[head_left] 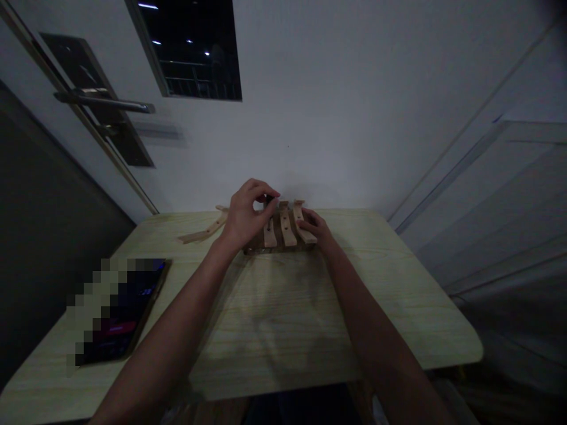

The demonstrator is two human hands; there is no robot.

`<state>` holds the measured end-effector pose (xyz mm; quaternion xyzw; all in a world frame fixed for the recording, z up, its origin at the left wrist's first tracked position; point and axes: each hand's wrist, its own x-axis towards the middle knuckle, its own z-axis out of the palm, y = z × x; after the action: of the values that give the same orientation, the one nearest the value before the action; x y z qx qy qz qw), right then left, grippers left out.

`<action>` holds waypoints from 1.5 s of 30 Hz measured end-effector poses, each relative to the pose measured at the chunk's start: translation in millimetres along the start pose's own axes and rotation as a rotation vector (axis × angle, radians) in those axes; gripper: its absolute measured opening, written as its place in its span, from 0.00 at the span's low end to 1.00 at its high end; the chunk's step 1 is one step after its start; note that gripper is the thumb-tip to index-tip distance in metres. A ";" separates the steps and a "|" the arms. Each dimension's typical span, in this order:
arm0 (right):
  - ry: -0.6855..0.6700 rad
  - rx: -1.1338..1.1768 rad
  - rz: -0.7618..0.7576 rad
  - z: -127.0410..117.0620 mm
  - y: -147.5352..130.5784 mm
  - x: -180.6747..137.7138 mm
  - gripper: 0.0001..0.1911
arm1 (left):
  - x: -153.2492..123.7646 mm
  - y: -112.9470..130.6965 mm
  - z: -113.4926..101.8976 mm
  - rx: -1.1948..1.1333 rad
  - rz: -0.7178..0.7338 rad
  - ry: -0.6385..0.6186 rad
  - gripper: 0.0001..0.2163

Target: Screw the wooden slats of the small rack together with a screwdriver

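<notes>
A dark brown base (279,249) lies near the back of the table, with three curved pale wooden pieces standing on it side by side. The left wooden piece (270,235), the middle one (286,227) and the right one (305,235) have small dark holes. My left hand (248,215) is above the left piece, thumb and forefinger pinched around something small and dark that I cannot make out. At the right end, my right hand (316,227) is closed around the edge of the right wooden piece, some fingers hidden behind it.
Another curved wooden piece (206,232) with holes lies left of my left hand. A tablet-like device (133,313), partly pixelated, rests at the table's left. Behind the table (283,330) stands a white door (332,106) with a metal handle (110,104) and a dark window (195,47).
</notes>
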<state>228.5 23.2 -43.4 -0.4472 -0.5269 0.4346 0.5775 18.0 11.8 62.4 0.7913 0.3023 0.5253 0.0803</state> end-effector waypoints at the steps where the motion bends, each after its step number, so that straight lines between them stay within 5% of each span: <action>1: 0.001 0.004 -0.002 0.1 0.0 0.0 0.30 | 0.3 0.1 0.3 0.000 0.000 0.010 0.05; 21: 0.018 0.041 -0.041 0.7 7.1 2.6 0.26 | -1.0 -3.4 -3.3 0.045 -0.010 -0.083 0.13; 29: 0.005 0.027 -0.027 1.0 3.4 2.1 0.27 | 1.0 -2.4 0.0 0.024 0.022 -0.045 0.04; 45: 0.010 0.037 -0.003 0.8 -3.2 -1.8 0.27 | 0.0 -5.0 -5.6 0.149 0.050 -0.117 0.14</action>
<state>227.7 20.8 -40.6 -0.4379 -0.5165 0.4412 0.5889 11.1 14.8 62.6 0.8317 0.3155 0.4561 0.0254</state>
